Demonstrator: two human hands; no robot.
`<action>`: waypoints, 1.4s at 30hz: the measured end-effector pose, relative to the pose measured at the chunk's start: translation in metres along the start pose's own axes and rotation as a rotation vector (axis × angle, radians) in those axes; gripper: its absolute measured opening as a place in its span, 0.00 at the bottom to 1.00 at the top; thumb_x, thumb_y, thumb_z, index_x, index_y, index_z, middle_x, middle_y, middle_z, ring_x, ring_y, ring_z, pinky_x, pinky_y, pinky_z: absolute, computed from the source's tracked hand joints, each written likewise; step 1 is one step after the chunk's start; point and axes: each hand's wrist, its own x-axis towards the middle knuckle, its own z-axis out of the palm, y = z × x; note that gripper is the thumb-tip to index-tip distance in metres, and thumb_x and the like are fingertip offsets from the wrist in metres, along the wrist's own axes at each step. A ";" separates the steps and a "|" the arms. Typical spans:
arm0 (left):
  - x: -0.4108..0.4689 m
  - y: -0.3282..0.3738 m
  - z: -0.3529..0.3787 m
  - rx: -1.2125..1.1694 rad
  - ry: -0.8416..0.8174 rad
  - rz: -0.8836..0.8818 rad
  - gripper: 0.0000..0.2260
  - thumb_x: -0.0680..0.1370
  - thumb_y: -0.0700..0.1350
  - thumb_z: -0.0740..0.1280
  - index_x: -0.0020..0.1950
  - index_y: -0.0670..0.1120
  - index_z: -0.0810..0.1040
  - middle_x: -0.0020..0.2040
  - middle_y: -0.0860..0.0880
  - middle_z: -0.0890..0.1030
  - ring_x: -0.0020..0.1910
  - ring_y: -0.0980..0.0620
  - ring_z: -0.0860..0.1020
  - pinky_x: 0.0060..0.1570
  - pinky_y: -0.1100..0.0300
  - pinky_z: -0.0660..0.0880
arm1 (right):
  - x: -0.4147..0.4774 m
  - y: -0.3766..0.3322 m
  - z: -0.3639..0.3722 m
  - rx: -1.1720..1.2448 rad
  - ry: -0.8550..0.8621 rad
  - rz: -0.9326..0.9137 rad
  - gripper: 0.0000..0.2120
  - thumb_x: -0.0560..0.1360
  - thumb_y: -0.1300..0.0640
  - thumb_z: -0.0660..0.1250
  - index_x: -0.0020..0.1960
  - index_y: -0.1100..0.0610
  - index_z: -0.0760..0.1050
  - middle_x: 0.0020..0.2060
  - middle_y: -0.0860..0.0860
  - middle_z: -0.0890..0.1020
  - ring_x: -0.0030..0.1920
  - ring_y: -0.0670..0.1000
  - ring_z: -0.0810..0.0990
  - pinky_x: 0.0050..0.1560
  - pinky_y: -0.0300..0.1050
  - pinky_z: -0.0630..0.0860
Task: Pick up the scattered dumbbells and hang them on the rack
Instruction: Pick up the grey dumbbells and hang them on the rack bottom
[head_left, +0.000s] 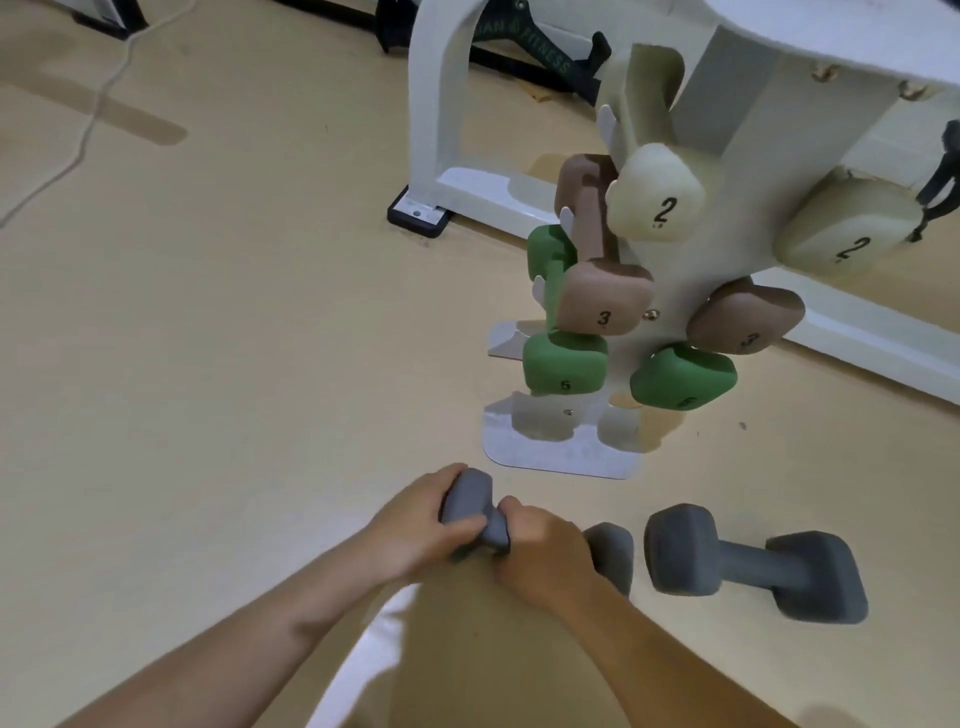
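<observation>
While both the left hand (415, 525) and right hand (540, 551) clasp the grey dumbbell (475, 506), lying crosswise, the rack (561, 447) stands just ahead, its lowest cradles bare

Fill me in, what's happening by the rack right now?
A person is crouched over the floor with both hands on one grey dumbbell: the left hand wraps its near head and the right hand grips the handle. A second grey dumbbell lies untouched on the floor to the right. The white rack already carries the cream, brown and green pairs, marked 2, 3 and 5. Its lowest pegs look empty.
</observation>
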 end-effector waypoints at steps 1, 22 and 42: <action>-0.003 -0.006 0.005 -0.079 0.020 -0.005 0.15 0.68 0.51 0.67 0.53 0.48 0.75 0.48 0.49 0.82 0.49 0.48 0.80 0.49 0.54 0.76 | -0.011 -0.011 0.007 0.114 0.062 -0.164 0.02 0.70 0.52 0.57 0.41 0.50 0.66 0.38 0.54 0.76 0.41 0.47 0.75 0.45 0.45 0.65; -0.083 -0.022 -0.022 -0.917 -0.073 -0.307 0.18 0.78 0.53 0.66 0.58 0.40 0.79 0.47 0.45 0.80 0.47 0.50 0.77 0.49 0.56 0.73 | -0.013 -0.087 0.025 1.782 -0.378 0.535 0.11 0.73 0.55 0.64 0.35 0.61 0.73 0.30 0.55 0.76 0.31 0.53 0.75 0.36 0.42 0.75; -0.030 0.088 -0.025 -0.066 -0.225 -0.174 0.17 0.72 0.65 0.66 0.49 0.53 0.81 0.39 0.49 0.83 0.34 0.50 0.83 0.30 0.59 0.78 | -0.096 0.034 -0.156 -0.316 -0.380 -0.031 0.15 0.79 0.57 0.61 0.66 0.53 0.73 0.53 0.50 0.80 0.52 0.49 0.77 0.54 0.42 0.74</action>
